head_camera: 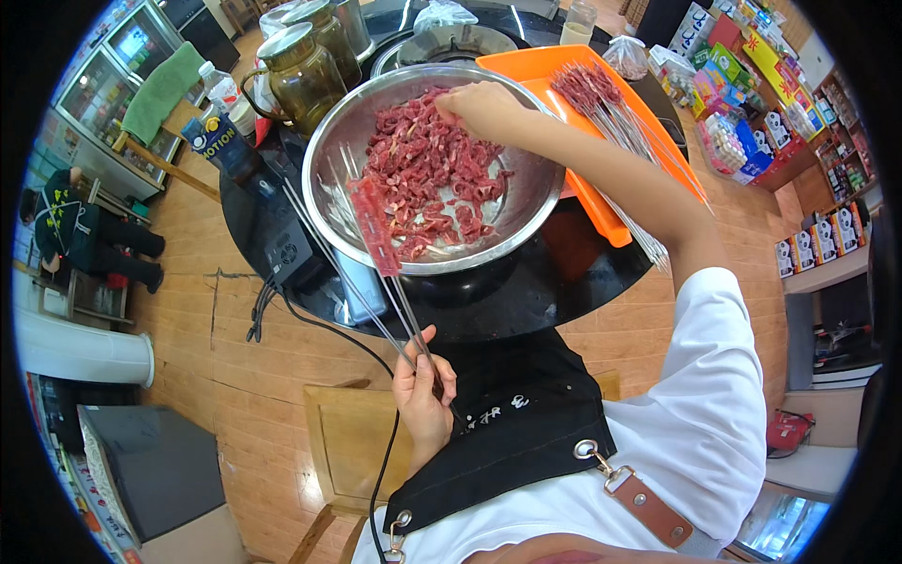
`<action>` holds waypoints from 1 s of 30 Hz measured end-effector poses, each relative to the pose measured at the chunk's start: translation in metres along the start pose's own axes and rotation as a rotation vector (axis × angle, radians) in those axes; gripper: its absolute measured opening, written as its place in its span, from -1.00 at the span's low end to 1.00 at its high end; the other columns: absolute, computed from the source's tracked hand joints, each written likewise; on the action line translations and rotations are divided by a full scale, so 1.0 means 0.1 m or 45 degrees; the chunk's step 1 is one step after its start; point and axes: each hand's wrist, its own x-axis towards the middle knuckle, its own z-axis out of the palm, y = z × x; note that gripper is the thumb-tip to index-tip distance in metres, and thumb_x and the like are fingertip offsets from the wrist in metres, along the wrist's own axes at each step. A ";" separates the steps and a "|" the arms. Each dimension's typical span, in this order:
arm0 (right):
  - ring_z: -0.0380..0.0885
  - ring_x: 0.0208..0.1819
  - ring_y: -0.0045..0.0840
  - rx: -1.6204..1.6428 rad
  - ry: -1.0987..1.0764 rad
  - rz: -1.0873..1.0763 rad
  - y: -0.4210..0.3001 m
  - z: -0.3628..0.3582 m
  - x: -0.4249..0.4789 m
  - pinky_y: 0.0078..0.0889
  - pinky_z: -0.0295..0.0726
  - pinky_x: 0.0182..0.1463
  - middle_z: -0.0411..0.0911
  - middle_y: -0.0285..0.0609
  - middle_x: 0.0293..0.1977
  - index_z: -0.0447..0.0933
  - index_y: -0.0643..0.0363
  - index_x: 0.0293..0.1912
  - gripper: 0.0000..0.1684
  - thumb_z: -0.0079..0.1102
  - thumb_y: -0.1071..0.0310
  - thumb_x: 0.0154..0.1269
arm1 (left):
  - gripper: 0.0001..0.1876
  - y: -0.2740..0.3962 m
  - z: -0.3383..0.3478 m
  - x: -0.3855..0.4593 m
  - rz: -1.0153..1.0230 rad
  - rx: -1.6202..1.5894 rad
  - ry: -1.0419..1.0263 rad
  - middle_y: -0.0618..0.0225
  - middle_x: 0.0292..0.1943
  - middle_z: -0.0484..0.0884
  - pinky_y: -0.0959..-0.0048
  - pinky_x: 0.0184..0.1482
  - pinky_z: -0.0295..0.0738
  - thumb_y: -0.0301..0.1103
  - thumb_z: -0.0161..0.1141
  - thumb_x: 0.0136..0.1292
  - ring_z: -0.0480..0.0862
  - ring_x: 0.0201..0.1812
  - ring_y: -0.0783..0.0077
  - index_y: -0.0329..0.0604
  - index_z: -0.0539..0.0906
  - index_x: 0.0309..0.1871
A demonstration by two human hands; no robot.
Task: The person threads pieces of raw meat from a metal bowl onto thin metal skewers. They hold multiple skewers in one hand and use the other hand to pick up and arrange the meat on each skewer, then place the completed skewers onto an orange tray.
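Thin metal skewers (405, 310) are held in my left hand (425, 395) in front of my apron, some with raw red meat (375, 225) threaded near their upper ends. A wide steel bowl (521, 243) holds a heap of raw meat strips (430, 155), with more bare skewers lying inside its left wall. My right hand (483, 109) reaches over the far right part of the heap, fingers curled down at the meat; whether a piece is pinched between them cannot be told. Behind my right forearm, an orange tray (514, 63) bears a bundle of loaded meat skewers (592, 88).
A black round table (493, 303) carries amber pitchers (299, 77), a dark bottle (225, 144), a small black device (292, 254) with cables and a blue phone-like object (363, 292). A wooden chair (352, 437) stands nearby. A person (77, 225) bends at the far left.
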 end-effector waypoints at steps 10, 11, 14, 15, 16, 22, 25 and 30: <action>0.55 -0.42 -0.35 0.225 -0.094 -0.104 0.03 -0.06 -0.06 -0.34 0.49 -0.30 0.56 -0.18 -0.52 0.54 0.11 -0.35 -0.83 0.10 0.28 0.03 | -0.88 0.01 -0.05 -0.02 -0.021 -0.085 0.030 0.31 -0.67 0.40 0.77 -0.75 -0.01 -0.42 -0.21 0.31 0.14 -0.79 0.71 -0.12 0.23 -0.11; 0.56 -0.43 -0.36 0.306 -0.066 -0.031 -0.02 -0.14 -0.02 -0.36 0.49 -0.31 0.56 -0.18 -0.52 0.54 0.12 -0.35 -0.83 0.09 0.29 0.04 | -0.91 0.02 -0.06 -0.02 -0.030 -0.090 0.027 0.30 -0.67 0.40 0.77 -0.76 -0.02 -0.43 -0.21 0.31 0.13 -0.79 0.71 -0.11 0.23 -0.14; 0.57 -0.52 -0.50 0.751 -0.193 0.220 0.02 -0.17 0.05 -0.48 0.52 -0.40 0.56 -0.17 -0.56 0.52 0.25 -0.38 -0.79 0.09 0.27 0.09 | -0.93 0.02 -0.06 -0.01 -0.056 -0.072 0.028 0.29 -0.69 0.40 0.77 -0.77 -0.02 -0.46 -0.22 0.30 0.13 -0.81 0.71 -0.12 0.23 -0.17; 0.58 -0.54 -0.54 0.902 -0.279 0.310 0.06 -0.13 0.09 -0.51 0.53 -0.42 0.56 -0.18 -0.57 0.51 0.27 -0.38 -0.77 0.10 0.26 0.11 | -0.94 0.02 -0.06 -0.01 -0.052 -0.062 0.028 0.29 -0.69 0.40 0.77 -0.77 -0.01 -0.47 -0.22 0.29 0.13 -0.81 0.70 -0.12 0.24 -0.19; 0.59 -0.55 -0.55 0.534 -0.380 0.350 0.07 -0.08 0.10 -0.56 0.55 -0.43 0.56 -0.13 -0.59 0.51 0.34 -0.46 -0.75 0.15 0.30 0.08 | -0.95 0.01 -0.06 -0.01 -0.048 -0.053 0.029 0.28 -0.70 0.40 0.77 -0.77 -0.01 -0.47 -0.22 0.29 0.14 -0.81 0.70 -0.12 0.24 -0.20; 0.58 -0.41 -0.31 -0.240 -0.513 0.030 0.25 0.09 0.02 -0.38 0.53 -0.37 0.55 0.01 -0.53 0.52 0.33 -0.47 -0.84 0.16 0.40 -0.04 | -0.99 0.03 -0.02 0.01 -0.098 0.004 -0.010 0.27 -0.71 0.41 0.77 -0.77 0.01 -0.45 -0.20 0.30 0.14 -0.82 0.70 -0.13 0.25 -0.25; 0.55 -0.38 -0.21 -0.248 -0.351 0.081 0.12 0.03 -0.13 -0.31 0.51 -0.34 0.54 0.03 -0.49 0.53 0.31 -0.46 -0.87 0.11 0.44 -0.06 | -0.97 0.02 -0.03 0.02 -0.062 0.021 -0.067 0.27 -0.71 0.41 0.77 -0.77 0.01 -0.42 -0.17 0.32 0.15 -0.82 0.70 -0.12 0.26 -0.24; 0.57 -0.44 -0.51 0.185 -0.623 0.223 0.21 -0.28 -0.20 -0.54 0.51 -0.39 0.57 -0.14 -0.44 0.56 0.22 -0.35 -0.78 0.11 0.27 0.05 | -0.93 0.04 -0.06 0.05 -0.036 0.015 -0.107 0.27 -0.71 0.40 0.79 -0.77 -0.02 -0.38 -0.15 0.32 0.16 -0.82 0.70 -0.13 0.27 -0.20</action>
